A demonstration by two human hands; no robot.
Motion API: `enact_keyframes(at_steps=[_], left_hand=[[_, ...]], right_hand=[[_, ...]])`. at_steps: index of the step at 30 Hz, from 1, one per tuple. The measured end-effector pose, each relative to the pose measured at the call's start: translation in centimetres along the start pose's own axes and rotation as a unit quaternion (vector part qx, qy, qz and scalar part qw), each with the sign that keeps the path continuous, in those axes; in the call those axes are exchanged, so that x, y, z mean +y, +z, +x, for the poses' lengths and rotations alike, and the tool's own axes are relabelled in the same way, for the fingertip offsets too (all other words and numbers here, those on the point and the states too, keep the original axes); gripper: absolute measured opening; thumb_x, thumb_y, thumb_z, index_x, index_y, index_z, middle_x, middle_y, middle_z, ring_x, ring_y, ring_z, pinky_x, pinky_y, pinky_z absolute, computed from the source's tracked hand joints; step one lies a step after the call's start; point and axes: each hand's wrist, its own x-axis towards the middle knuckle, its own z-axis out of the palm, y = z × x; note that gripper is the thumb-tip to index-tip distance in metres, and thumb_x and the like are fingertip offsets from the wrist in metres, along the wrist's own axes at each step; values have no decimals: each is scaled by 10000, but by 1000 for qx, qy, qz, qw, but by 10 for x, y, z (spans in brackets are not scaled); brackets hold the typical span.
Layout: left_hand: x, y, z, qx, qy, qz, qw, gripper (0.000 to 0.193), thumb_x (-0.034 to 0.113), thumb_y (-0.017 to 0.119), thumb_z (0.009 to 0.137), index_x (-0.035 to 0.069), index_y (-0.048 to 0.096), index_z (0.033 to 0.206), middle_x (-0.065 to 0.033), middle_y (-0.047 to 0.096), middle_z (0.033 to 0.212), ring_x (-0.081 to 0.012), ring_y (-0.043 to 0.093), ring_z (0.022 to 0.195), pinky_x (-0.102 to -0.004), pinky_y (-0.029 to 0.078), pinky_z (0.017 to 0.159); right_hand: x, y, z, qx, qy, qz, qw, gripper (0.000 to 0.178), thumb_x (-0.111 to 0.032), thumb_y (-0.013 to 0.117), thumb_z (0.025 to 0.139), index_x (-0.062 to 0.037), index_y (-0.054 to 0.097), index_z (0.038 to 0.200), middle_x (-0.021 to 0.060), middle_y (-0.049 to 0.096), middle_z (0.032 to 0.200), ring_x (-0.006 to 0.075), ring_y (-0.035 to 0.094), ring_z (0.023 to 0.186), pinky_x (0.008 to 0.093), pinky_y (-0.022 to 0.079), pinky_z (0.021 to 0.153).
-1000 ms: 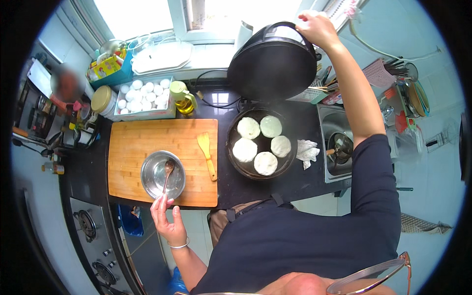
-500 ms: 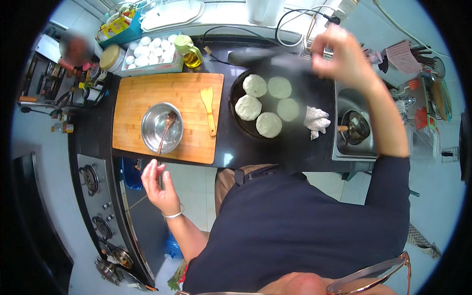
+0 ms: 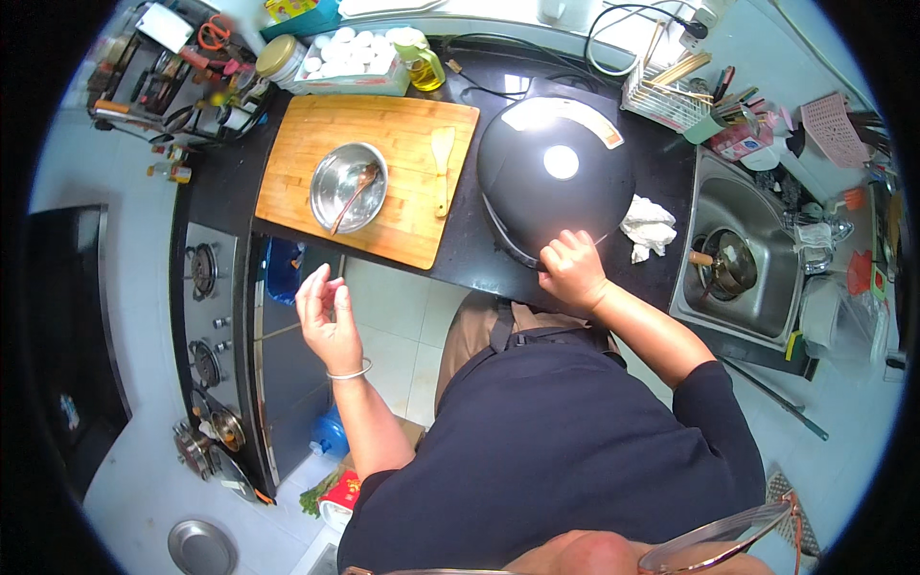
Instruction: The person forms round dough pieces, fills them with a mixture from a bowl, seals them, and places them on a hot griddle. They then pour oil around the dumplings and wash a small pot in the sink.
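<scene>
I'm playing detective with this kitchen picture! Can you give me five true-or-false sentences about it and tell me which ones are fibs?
1. The right hand touches the round black lid. True.
2. The metal bowl stands in the sink. False: it is on the wooden board.
3. A spoon rests in the metal bowl. True.
4. The left hand holds the spatula. False: the spatula lies on the wooden board.
5. A crumpled white cloth or paper lies between the round black lid and the sink. True.

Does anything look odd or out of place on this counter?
Only a crumpled white cloth or paper, bunched between the black lid under the right hand and the sink, looks untidy. I see no spill or damage.
</scene>
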Motion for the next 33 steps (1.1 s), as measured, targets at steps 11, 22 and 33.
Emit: enact_keyframes(at_steps=[11,22,33], left_hand=[[-102,-43,23,68,-306,-235,920,264,77,617,824,6,569,1074,-65,565,991,-138,587,788,-276,502,692],[-234,-2,98,20,-513,-375,772,264,66,665,777,-24,527,983,-109,501,848,-337,595,782,-480,547,699],[-334,15,128,-52,-496,-448,742,131,29,540,818,-63,572,906,-149,620,878,-255,609,810,-384,541,752]], right_hand=[[-56,-65,8,34,168,90,981,203,-167,706,672,-76,547,760,47,524,718,220,507,700,330,377,646],[-148,-28,30,48,292,184,937,129,-87,662,704,-39,553,753,60,512,658,209,497,615,318,406,558],[-160,-42,-37,114,354,115,921,157,-167,648,729,-60,533,738,69,539,685,260,537,687,371,427,627]])
